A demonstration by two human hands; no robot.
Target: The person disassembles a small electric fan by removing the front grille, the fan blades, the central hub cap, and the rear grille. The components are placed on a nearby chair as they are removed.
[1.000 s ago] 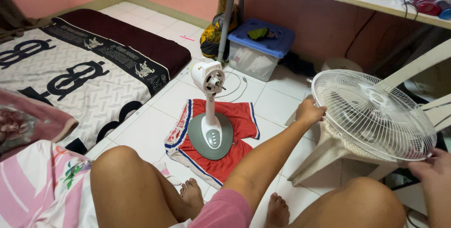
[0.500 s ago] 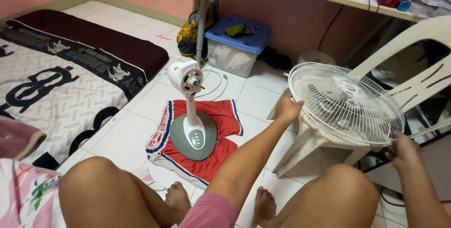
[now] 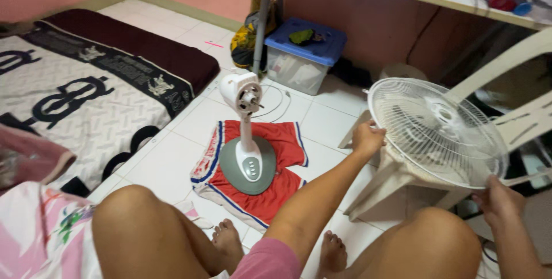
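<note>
my left hand (image 3: 368,139) reaches forward, arm almost straight, fingers curled over the left rim of the white fan grille (image 3: 437,132). my right hand (image 3: 501,200) sits low at the right, closed on the grille's lower right rim. the grille lies tilted on the seat of a pale plastic chair (image 3: 391,178), just under the edge of the bench (image 3: 460,3). its far side looks close to the chair back, though blur there makes it hard to judge. to my left, the fan stand (image 3: 248,152) is upright on red shorts (image 3: 276,141) on the tiled floor, well apart from the grille, with bare tiles between. beyond it a blue-lidded storage box (image 3: 305,54); the mattress (image 3: 86,89) borders the left. since half a second ago both hands keep the same grip, and the grille has barely shifted.
</note>
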